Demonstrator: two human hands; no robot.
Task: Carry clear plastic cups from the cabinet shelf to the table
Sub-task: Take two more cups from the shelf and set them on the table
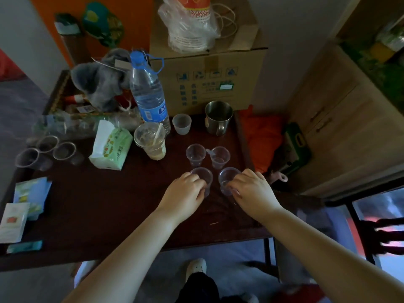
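Head view shows your left hand [185,190] closed around one clear plastic cup [202,176] and your right hand [251,189] closed around another [227,178], both standing on the dark table [109,204] just in front of two more cups [196,154]. They look light and thin-walled, likely to buckle or tip, so keep each grip gentle, low on the side wall.
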